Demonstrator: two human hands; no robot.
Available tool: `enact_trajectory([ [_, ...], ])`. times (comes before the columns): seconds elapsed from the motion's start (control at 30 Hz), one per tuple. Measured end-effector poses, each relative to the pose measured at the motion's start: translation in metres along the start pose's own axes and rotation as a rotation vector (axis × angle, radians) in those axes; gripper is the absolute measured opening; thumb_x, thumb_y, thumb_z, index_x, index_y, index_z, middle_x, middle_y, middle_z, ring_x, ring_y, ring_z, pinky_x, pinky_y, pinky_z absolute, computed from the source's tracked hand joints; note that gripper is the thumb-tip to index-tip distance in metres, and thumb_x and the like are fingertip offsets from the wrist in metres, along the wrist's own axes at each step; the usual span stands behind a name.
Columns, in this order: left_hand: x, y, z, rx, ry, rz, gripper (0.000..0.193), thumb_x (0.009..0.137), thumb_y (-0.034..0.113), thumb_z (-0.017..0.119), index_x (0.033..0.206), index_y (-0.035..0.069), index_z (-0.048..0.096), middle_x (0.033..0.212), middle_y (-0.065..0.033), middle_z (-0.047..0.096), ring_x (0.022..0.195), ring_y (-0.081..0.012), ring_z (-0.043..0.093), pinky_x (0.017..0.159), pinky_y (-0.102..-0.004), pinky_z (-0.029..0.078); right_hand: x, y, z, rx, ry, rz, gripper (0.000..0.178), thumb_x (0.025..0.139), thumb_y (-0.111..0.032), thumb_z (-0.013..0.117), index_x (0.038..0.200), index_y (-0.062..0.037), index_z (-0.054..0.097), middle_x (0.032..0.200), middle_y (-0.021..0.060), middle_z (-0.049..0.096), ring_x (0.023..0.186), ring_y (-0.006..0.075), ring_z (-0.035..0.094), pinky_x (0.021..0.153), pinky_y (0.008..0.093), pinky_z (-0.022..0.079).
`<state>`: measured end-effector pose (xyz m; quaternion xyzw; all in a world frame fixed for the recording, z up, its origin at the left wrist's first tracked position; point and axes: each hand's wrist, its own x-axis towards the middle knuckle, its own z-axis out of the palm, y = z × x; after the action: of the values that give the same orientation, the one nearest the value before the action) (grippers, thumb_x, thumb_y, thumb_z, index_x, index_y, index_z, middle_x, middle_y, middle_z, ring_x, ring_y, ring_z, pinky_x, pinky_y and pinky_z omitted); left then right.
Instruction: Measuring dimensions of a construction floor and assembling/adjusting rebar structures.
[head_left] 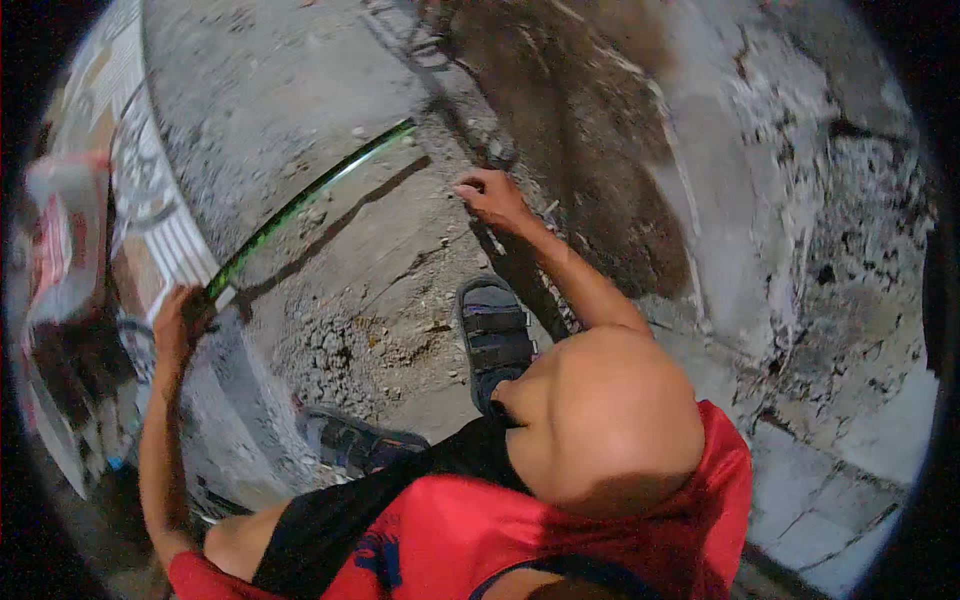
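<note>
My left hand [180, 318] is closed around the near end of a long, thin, shiny green strip [325, 183]. The strip slants up and to the right over the dusty ground, its shadow lying beside it. Near my left fingers is a small pale piece [224, 297]; whether I hold it cannot be made out. My right hand [492, 202] hovers right of the strip's far end, apart from it. Its fingers are curled toward the thumb, and anything between them is too small or hidden to tell.
Rubble and gravel [335, 345] lie before my sandalled feet [495, 335]. At the left, a red and clear package [68, 235] sits beside pale striped panels [180, 250]. A strip of brown soil [590, 130] runs along the right, next to a rough concrete edge [720, 220].
</note>
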<state>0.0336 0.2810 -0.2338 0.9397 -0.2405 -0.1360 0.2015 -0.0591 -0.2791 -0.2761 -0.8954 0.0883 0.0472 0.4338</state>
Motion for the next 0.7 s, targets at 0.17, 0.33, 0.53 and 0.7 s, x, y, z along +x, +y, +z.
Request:
enact_trajectory([
  [0.17, 0.006, -0.001, 0.023, -0.154, 0.259, 0.117, 0.024, 0.069, 0.006, 0.065, 0.093, 0.005, 0.059, 0.080, -0.0110, 0.054, 0.074, -0.0292, 0.054, 0.066, -0.0351, 0.044, -0.001, 0.035, 0.009, 0.023, 0.068, -0.037, 0.027, 0.077, -0.024, 0.061, 0.092, -0.0022, 0.065, 0.081, 0.0121, 0.065, 0.074, 0.0196, 0.062, 0.068, 0.0325, 0.048],
  [0.33, 0.016, 0.053, -0.007, 0.132, 0.003, 0.077, 0.021, 0.068, 0.003, 0.065, 0.088, 0.007, 0.059, 0.076, -0.0093, 0.053, 0.071, -0.0284, 0.053, 0.063, -0.0346, 0.043, -0.002, 0.038, 0.014, 0.098, 0.048, -0.028, 0.024, 0.078, -0.022, 0.060, 0.090, -0.0012, 0.064, 0.079, 0.0138, 0.064, 0.073, 0.0204, 0.062, 0.067, 0.0327, 0.047],
  [0.53, 0.019, 0.058, -0.006, 0.140, -0.003, 0.090, 0.021, 0.069, 0.003, 0.065, 0.088, 0.005, 0.058, 0.077, -0.0102, 0.053, 0.070, -0.0280, 0.052, 0.063, -0.0339, 0.043, 0.004, 0.045, 0.010, 0.216, -0.056, -0.007, 0.025, 0.074, -0.025, 0.059, 0.083, -0.0026, 0.065, 0.077, 0.0141, 0.064, 0.073, 0.0273, 0.062, 0.067, 0.0383, 0.049],
  [0.7, 0.017, 0.043, -0.002, 0.102, 0.026, 0.110, 0.022, 0.071, 0.001, 0.064, 0.092, 0.003, 0.059, 0.077, -0.0099, 0.052, 0.068, -0.0255, 0.053, 0.063, -0.0307, 0.044, 0.004, 0.046, 0.000, 0.652, -0.303, 0.222, 0.020, 0.074, -0.014, 0.057, 0.089, -0.0014, 0.062, 0.078, 0.0115, 0.063, 0.071, 0.0207, 0.060, 0.063, 0.0334, 0.048],
])
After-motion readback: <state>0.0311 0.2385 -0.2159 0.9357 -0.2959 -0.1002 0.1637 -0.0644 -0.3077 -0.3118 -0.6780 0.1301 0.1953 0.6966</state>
